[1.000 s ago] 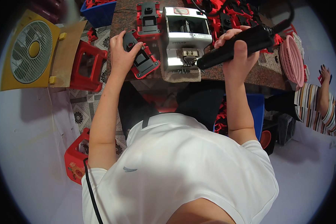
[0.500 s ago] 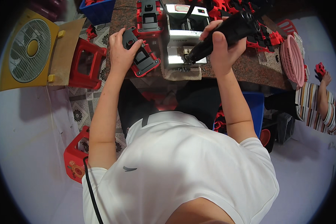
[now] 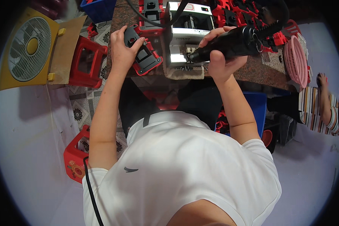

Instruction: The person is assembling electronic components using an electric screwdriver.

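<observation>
My left hand [image 3: 122, 52] is closed around the left edge of a black and red plastic housing [image 3: 151, 66], which lies tilted at the table's near edge. My right hand [image 3: 226, 64] is wrapped round a thick black electric screwdriver [image 3: 226, 46], held nearly level and pointing left. The screwdriver's tip meets the front of a white and silver screw feeder [image 3: 184, 37]; whether a screw is on it is too small to tell. A second black and red housing [image 3: 151, 15] lies just beyond the first.
Many red and black parts [image 3: 231, 17] are heaped at the far right of the stone table [image 3: 248, 69]. A pink basket [image 3: 295, 62] stands by its right end. Black cable [image 3: 148, 19] loops over the feeder. At left are a red stool [image 3: 87, 62] and a yellow fan [image 3: 30, 49].
My right hand and the screwdriver's rear have shifted slightly; its tip stays at the feeder. The cable now sweeps further left. My left hand and the housing have barely moved.
</observation>
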The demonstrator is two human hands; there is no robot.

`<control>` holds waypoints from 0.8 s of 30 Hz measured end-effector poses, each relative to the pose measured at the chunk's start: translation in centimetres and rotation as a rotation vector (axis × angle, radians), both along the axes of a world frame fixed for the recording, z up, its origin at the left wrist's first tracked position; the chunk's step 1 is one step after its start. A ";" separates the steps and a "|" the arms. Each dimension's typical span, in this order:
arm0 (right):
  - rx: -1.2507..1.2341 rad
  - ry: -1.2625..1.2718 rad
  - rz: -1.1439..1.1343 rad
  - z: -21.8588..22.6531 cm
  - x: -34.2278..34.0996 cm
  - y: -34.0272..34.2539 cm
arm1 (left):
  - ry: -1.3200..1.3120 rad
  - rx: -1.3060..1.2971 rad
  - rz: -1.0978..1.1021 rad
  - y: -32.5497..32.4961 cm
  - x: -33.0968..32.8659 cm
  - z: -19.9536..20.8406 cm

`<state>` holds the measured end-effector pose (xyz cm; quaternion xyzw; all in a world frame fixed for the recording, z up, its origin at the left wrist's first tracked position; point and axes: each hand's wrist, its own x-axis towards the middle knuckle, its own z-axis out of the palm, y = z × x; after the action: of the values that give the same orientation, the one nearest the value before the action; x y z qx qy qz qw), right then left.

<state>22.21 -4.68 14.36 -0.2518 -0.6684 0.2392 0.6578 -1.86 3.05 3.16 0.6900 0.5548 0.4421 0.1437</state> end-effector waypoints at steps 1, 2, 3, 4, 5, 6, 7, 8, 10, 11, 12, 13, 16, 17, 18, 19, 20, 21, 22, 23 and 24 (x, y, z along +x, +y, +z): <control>0.029 0.029 0.018 -0.3 0.0 0.0 | 0.000 0.001 0.000 0.0 0.1 0.1; 0.058 0.057 0.036 -0.5 0.0 -0.1 | -0.008 -0.020 -0.007 -0.1 0.1 0.2; 0.058 0.058 0.037 -0.6 -0.1 0.0 | -0.016 -0.042 -0.015 -0.1 0.2 0.3; 0.085 0.024 0.003 -0.7 -0.1 -0.1 | -0.015 -0.044 -0.014 -0.1 0.2 0.3; 0.112 -0.009 -0.032 -0.8 -0.2 -0.2 | -0.009 -0.039 -0.016 0.0 0.2 0.3; 0.000 -0.038 -0.109 -0.8 -0.4 -0.7 | -0.004 -0.035 -0.018 0.0 0.2 0.3; -0.002 -0.036 -0.110 -0.6 -0.5 -0.6 | -0.002 -0.037 -0.019 -0.1 0.2 0.3; -0.019 -0.027 -0.104 -0.2 -0.6 -0.5 | -0.009 -0.045 -0.010 -0.2 0.1 0.3; -0.007 -0.014 -0.089 0.2 -0.5 0.2 | -0.015 -0.054 -0.003 -0.2 0.1 0.3; -0.007 -0.014 -0.090 0.3 -0.3 0.5 | -0.015 -0.044 -0.004 -0.2 0.2 0.3; -0.001 -0.014 -0.095 0.3 0.0 0.7 | -0.015 -0.033 -0.005 -0.1 0.2 0.3; 0.004 -0.013 -0.099 0.3 0.3 1.0 | -0.015 -0.034 -0.005 -0.1 0.2 0.2; -0.107 0.034 -0.075 0.8 0.5 2.3 | -0.012 -0.030 -0.013 0.2 0.2 0.1; -0.223 0.076 -0.060 0.9 0.6 2.7 | -0.015 -0.023 -0.016 0.2 0.2 0.1; -0.250 0.074 -0.041 0.5 0.9 3.2 | -0.018 -0.014 -0.020 0.3 0.2 0.1; -0.249 0.075 -0.036 0.7 0.9 3.3 | -0.016 -0.013 -0.015 0.2 0.2 0.1; -0.261 0.114 -0.007 1.2 0.8 3.5 | -0.018 -0.019 -0.013 0.1 0.2 0.2; -0.273 0.154 0.023 1.9 0.8 3.7 | -0.020 -0.024 -0.011 0.1 0.2 0.3; -0.231 0.054 -0.017 2.8 0.6 3.8 | -0.045 -0.026 -0.007 -0.1 0.1 0.4; -0.197 0.122 0.032 3.9 -0.3 4.3 | -0.038 -0.021 0.005 -0.1 -0.1 0.4; -0.183 0.213 0.027 5.5 -1.5 4.6 | -0.027 -0.009 0.008 -0.2 -0.4 0.2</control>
<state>20.72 -0.11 19.87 -0.2748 -0.5737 0.3332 0.6960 -2.21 2.86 3.37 0.6812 0.5574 0.4493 0.1525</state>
